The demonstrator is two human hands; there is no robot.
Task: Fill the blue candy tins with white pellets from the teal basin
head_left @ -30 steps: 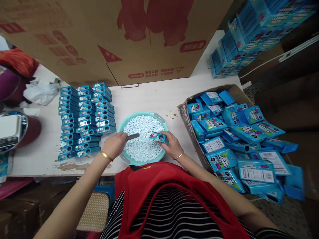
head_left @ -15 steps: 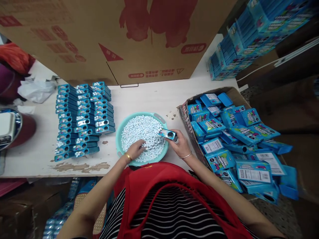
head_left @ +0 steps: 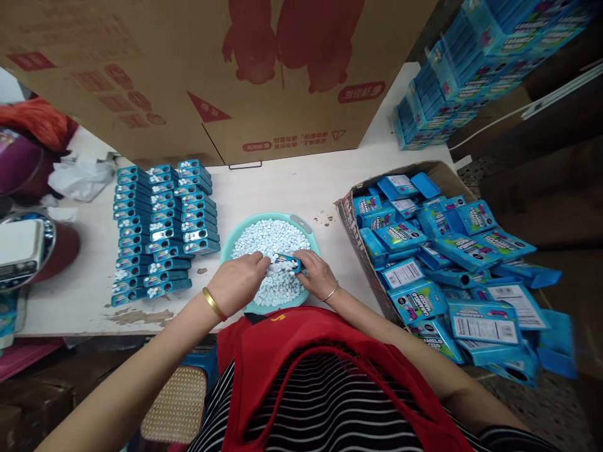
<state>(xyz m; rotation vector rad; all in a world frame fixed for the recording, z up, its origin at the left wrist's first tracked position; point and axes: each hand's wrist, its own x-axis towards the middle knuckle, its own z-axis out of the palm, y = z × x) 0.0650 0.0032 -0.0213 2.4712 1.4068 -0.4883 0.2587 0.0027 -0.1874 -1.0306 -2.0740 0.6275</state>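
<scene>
A light-green basin (head_left: 309, 230) full of small white candies (head_left: 277, 233) stands in front of me on the table. Over it, my right hand (head_left: 318, 275) grips the right end of a small blue candy box (head_left: 288, 258), which lies on its side with white candies on it. At the box's left end is my left hand (head_left: 240, 281), its fingers pressed together with white candies at the tips. The left fingertips partly cover that end, so I cannot tell whether they also touch the box.
Rows of blue boxes (head_left: 164, 229) with white candies on top stand at the left. A carton (head_left: 365, 263) heaped with blue boxes is at the right. Behind the basin rises a large cardboard box (head_left: 287, 119). Blue packs (head_left: 452, 81) are stacked at the back right.
My left hand has risen from the candies to the box's left end. My right hand has brought the box leftward and slightly down, over the middle of the basin.
</scene>
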